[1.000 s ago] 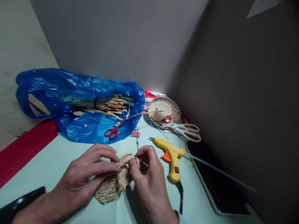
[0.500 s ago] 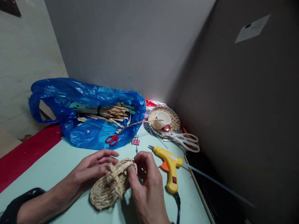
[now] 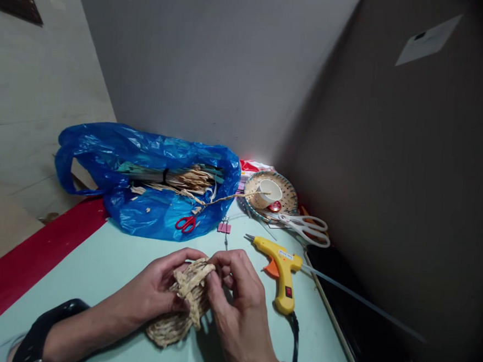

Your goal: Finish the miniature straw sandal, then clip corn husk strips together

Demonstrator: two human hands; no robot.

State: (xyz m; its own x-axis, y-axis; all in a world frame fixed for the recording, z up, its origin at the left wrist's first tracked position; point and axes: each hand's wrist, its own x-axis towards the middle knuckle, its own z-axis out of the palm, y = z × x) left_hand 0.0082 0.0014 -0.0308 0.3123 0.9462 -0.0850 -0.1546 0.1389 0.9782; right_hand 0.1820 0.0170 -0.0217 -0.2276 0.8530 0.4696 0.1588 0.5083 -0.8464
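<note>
A small woven straw slipper [image 3: 169, 328] with crossed braided straps is held over the pale green table, its toe end tilted away from me. My left hand [image 3: 166, 286] grips its left side, fingers behind and thumb over the strap. My right hand [image 3: 235, 296] pinches the strap's end at the right edge between thumb and fingers; those fingertips are partly hidden. Right of my right hand lies a yellow hot glue gun [image 3: 281, 272] with an orange trigger and a long clear glue stick [image 3: 361, 301] out of its back.
At the back left, a blue plastic bag [image 3: 139, 218] holds bundled dry straw [image 3: 192, 178]. Red-handled scissors [image 3: 186, 224], a pink binder clip [image 3: 224, 228], a woven tray [image 3: 292, 193] with a white cup [image 3: 270, 193], white-handled scissors [image 3: 308, 228] and a black tablet [image 3: 352, 315] lie around.
My left hand has closed in on the slipper, its thumb now across the strap. The slipper's toe end looks raised slightly. The whole view has shifted a little.
</note>
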